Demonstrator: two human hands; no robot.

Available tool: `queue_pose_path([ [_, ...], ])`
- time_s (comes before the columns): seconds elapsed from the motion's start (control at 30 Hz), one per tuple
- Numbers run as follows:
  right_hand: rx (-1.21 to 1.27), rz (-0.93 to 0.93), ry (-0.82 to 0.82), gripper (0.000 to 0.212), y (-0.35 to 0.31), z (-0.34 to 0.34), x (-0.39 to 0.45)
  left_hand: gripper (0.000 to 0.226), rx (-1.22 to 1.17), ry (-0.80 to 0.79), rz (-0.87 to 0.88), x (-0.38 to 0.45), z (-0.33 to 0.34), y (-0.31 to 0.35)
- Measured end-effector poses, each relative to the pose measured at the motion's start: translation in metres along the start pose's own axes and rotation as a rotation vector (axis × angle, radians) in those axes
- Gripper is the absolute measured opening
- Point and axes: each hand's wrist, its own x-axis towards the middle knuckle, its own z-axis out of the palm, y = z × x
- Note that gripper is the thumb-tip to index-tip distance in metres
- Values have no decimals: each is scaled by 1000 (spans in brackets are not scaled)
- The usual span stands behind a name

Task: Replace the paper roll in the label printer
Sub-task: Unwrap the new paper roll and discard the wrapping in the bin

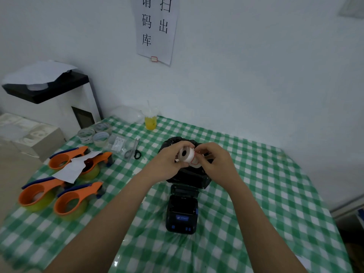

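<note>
Left hand [167, 162] gripping paper roll [186, 154], right hand [214, 162] pinching its loose end (red-edged label), above open label printer [182, 211]

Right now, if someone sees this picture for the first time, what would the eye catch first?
First, the two hands meeting at the centre: the left hand holds a white paper roll while the right hand picks at its edge, above a black bag. Just below lies the black label printer, lid open, on the green checked tablecloth. At left, four orange tape dispensers stand out.
</note>
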Motion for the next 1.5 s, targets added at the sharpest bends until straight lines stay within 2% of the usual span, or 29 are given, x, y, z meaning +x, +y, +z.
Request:
queue_pose_path([
  [0.2,-17,16,-34,10,-1,-1,1,49,10,-15,-9,1,-1,4],
  [0.43,33,79,-153,8,5,0,-1,49,141,-56,-22,-2,-2,7],
  [1.4,123,51,-104,16,-2,7,-7,48,4,-35,11,-11,-6,-2],
  [1.5,74,24,-109,11,0,7,-7,48,-20,-34,11,-12,-6,-2],
])
